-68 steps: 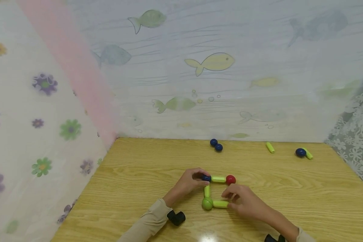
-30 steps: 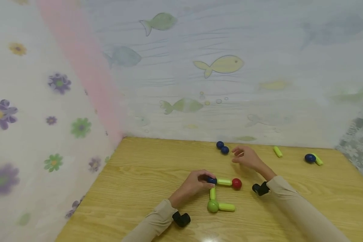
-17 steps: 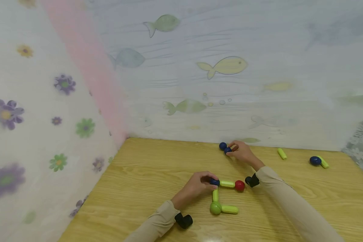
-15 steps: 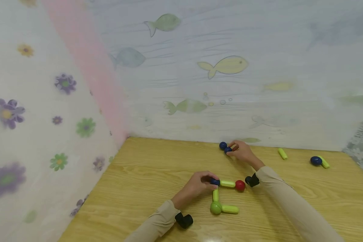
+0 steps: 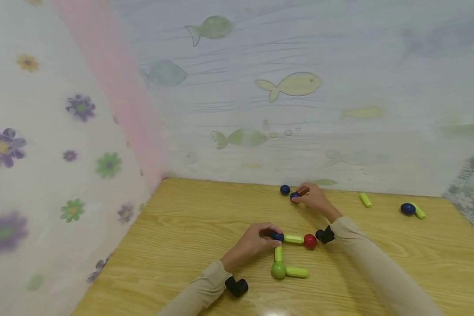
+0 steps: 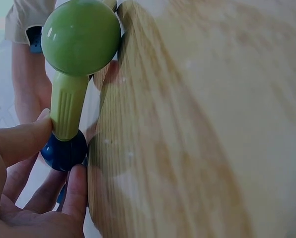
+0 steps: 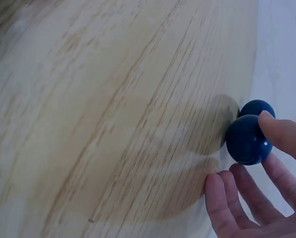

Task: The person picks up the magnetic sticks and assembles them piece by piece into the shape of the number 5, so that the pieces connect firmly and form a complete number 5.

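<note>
A U-shaped piece of balls and ribbed yellow-green sticks lies on the wooden table. My left hand point(image 5: 253, 241) pinches its dark blue corner ball point(image 5: 278, 237). From that ball one stick point(image 5: 294, 239) runs right to a red ball point(image 5: 310, 241); another point(image 5: 278, 253) runs toward me to a green ball point(image 5: 278, 270), which carries a third stick point(image 5: 297, 272) with a free end. Farther back, my right hand point(image 5: 316, 201) holds a loose dark blue ball point(image 7: 248, 141) between thumb and fingers. A second loose blue ball point(image 5: 285, 189) sits just left of it in the head view.
At the back right lie a loose yellow-green stick point(image 5: 365, 200) and a dark blue ball point(image 5: 408, 209) beside another stick point(image 5: 420, 211). A fish-patterned curtain point(image 5: 229, 87) borders the table's point(image 5: 205, 206) far edge. Black wrist devices point(image 5: 237, 287) sit at both cuffs.
My right hand has left the free stick's end, reached to the back and gripped one of two touching blue balls. A gap now shows between them. My left hand keeps its grip.
</note>
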The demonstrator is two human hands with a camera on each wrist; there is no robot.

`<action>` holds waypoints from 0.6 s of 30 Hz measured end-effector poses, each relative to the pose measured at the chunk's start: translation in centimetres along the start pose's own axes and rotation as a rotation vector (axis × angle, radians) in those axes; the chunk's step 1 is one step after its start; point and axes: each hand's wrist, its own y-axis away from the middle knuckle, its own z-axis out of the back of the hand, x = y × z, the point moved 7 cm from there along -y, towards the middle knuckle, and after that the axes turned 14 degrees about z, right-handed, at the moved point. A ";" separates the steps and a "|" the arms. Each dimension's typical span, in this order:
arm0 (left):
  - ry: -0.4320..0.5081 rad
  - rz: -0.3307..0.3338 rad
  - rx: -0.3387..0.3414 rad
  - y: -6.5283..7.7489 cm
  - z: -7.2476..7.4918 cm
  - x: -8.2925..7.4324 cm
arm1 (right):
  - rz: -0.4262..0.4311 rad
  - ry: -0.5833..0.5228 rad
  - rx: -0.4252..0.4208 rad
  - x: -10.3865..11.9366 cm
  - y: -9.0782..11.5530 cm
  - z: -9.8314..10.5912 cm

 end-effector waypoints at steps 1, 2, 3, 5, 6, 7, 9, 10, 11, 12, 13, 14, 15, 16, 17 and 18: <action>0.000 -0.003 0.000 0.0 0.0 0.0 | 0.001 -0.004 -0.002 0.1 -0.1 -0.1; -0.002 -0.004 0.000 0.0 0.1 0.0 | -0.003 -0.010 -0.006 0.1 -0.1 -0.1; 0.001 -0.004 0.002 0.0 0.1 0.0 | -0.007 -0.012 -0.007 0.0 -0.1 -0.1; 0.003 -0.003 0.002 0.0 0.1 0.0 | -0.007 -0.027 -0.003 0.1 0.1 -0.1; 0.002 -0.005 0.002 0.0 0.1 0.0 | -0.005 -0.035 -0.001 0.1 0.3 0.0; 0.002 -0.004 0.005 0.0 0.0 0.0 | -0.008 -0.046 0.000 0.0 0.7 0.1; 0.001 -0.004 0.012 0.0 -0.1 0.0 | -0.014 -0.081 -0.002 0.0 1.5 0.5; 0.000 -0.006 0.013 -0.1 -0.2 0.1 | -0.013 -0.107 -0.003 0.0 2.0 0.7; -0.003 -0.012 0.015 -0.1 -0.2 0.0 | -0.011 -0.128 -0.004 0.0 2.5 0.9; -0.003 -0.014 0.015 -0.1 -0.3 0.0 | -0.010 -0.142 -0.005 0.0 3.0 1.2; -0.001 -0.015 0.013 -0.1 -0.3 0.0 | -0.009 -0.159 -0.004 0.0 3.5 1.5; 0.000 -0.016 0.010 0.0 -0.2 0.0 | -0.003 -0.176 -0.002 0.0 4.0 1.7; 0.003 -0.017 0.007 0.0 -0.2 0.0 | 0.001 -0.189 0.004 0.1 4.5 1.9; 0.006 -0.016 0.004 0.0 -0.2 0.1 | 0.007 -0.194 0.010 0.1 4.9 2.1; 0.010 -0.013 0.002 0.0 -0.1 0.1 | 0.009 -0.201 0.015 0.1 5.4 2.3; 0.014 -0.008 0.001 0.0 -0.1 0.1 | 0.008 -0.205 0.018 0.1 5.8 2.5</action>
